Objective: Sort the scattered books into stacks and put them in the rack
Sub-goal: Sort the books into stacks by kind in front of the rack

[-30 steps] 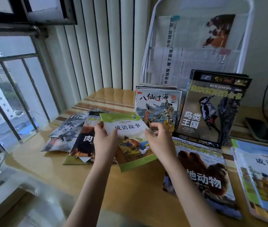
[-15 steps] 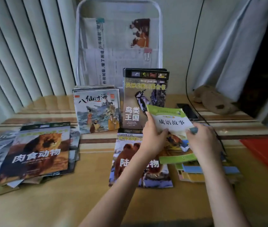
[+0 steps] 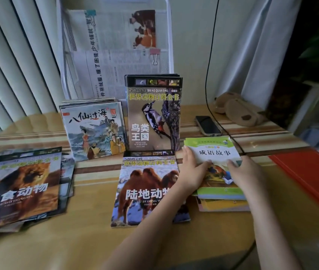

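Note:
A green-and-white storybook [image 3: 215, 152] lies on top of a small stack of like books [image 3: 223, 203] at the right of the table. My left hand [image 3: 191, 172] grips its left edge, thumb on the cover. My right hand [image 3: 248, 174] holds its right side. A camel-cover book [image 3: 145, 191] lies flat just left of the stack, partly under my left forearm. A bird-cover book [image 3: 152, 114] and a painted-cover book [image 3: 94, 131] stand upright against the white wire rack [image 3: 169, 36]. At the far left lies a loose pile topped by a lion-cover book [image 3: 20, 188].
Clipped newspapers [image 3: 115, 65] fill the rack. A phone [image 3: 208, 125] and a black cable [image 3: 211, 55] lie behind the stack, with a brown plush thing [image 3: 238, 112] further back. A red folder [image 3: 310, 172] lies along the right edge. Vertical blinds hang behind.
Both hands carried the green-and-white storybook from the left pile across to the right and lowered it onto the small stack. The view swung right with them.

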A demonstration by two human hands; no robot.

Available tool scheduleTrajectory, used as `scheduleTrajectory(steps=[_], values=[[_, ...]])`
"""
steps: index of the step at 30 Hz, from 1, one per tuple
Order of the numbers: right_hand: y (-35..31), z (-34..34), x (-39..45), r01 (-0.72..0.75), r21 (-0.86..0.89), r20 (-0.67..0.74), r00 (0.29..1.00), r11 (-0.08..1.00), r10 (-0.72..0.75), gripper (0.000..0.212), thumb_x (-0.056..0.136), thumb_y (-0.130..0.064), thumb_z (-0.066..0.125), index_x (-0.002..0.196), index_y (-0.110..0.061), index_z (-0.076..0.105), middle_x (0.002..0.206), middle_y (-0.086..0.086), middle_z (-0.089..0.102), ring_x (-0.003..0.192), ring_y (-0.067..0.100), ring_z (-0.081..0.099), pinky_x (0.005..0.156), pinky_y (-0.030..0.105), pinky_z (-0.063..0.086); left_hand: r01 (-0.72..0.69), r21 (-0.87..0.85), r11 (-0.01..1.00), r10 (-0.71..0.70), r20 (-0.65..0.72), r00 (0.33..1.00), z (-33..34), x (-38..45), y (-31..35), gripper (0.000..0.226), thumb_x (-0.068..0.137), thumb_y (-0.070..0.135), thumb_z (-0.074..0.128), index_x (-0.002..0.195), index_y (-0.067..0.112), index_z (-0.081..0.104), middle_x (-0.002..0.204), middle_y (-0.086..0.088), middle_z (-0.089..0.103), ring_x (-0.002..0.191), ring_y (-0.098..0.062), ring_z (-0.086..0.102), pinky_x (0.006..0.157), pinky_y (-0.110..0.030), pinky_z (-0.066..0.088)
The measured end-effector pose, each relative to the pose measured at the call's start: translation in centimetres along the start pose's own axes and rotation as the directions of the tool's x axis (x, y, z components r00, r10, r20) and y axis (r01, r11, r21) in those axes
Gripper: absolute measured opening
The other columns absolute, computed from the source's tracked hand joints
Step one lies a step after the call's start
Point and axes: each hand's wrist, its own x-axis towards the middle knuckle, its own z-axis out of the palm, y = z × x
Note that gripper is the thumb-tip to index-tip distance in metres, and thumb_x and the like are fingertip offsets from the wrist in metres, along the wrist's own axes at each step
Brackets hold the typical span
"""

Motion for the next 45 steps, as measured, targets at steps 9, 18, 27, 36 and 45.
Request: scheduleTrajectory(steps=[9,18,27,36,45], values=[[-1.8,2.4,0.3,0.019,-0.188,-0.122,0.992,0.982,-0.043,0.058,0.092,-0.032,0.044,0.143,-0.012,0.026,0.147,0.016,0.034,0.139,0.037,0.022,0.103,0.068,0.025,0.002,-0.018,1.000,-0.002,0.022,1.000,-1.3,-0.5,-0.2,0.087,0.095,0.032,0.053,0.150,0.009,-0.011,0.158,-0.005,-0.015,0.143,-0.018,-0.021,0.117,-0.036,-0.006],[-14.6,10.4,-10.2,0.633,0.082,0.036,0.770,0.770,-0.637,0.022,0.093,-0.021,0.050,0.112,-0.026,0.062,0.088,-0.005,0.066,0.089,0.020,0.062,0.112,0.052,0.021,-0.020,0.434,0.901,0.341,-0.677,0.652,-17.9,-9.0,-5.2,0.019,0.087,0.005,0.052,0.099,0.013,0.065,0.103,-0.003,0.063,0.103,-0.022,0.056,0.087,-0.038,0.048],[-23.0,19.9,-19.2,0.727,0.288,0.511,0.433,0.623,-0.742,0.050,0.096,-0.042,0.045,0.140,-0.021,0.035,0.134,0.006,0.050,0.121,0.029,0.045,0.103,0.043,0.036,0.776,0.221,0.591,-0.179,-0.902,0.393,-32.6,-18.1,-13.5,0.063,0.089,0.035,0.053,0.135,-0.004,0.035,0.141,-0.031,0.036,0.135,-0.043,0.025,0.113,-0.053,0.014],[-23.8,20.0,-18.8,0.382,0.565,0.526,0.516,0.731,-0.676,0.043,0.091,-0.041,0.057,0.128,-0.023,0.042,0.131,0.001,0.054,0.111,0.015,0.055,0.083,0.024,0.044,0.195,-0.282,0.939,-0.324,-0.916,0.236,-33.6,-19.8,-10.9,0.027,0.080,0.013,0.070,0.094,0.014,0.046,0.102,-0.012,0.064,0.094,-0.026,0.060,0.083,-0.038,0.049],[-23.6,18.2,-16.9,0.243,0.678,0.393,0.678,0.694,-0.621,0.040,0.092,-0.035,0.056,0.129,-0.021,0.047,0.117,0.000,0.053,0.091,0.007,0.054,0.060,0.011,0.040,0.026,-0.412,0.911,-0.379,-0.810,0.447,-31.1,-19.9,-8.1,0.015,0.090,0.023,0.059,0.086,0.010,0.066,0.077,-0.010,0.069,0.067,-0.024,0.067,0.063,-0.034,0.054]])
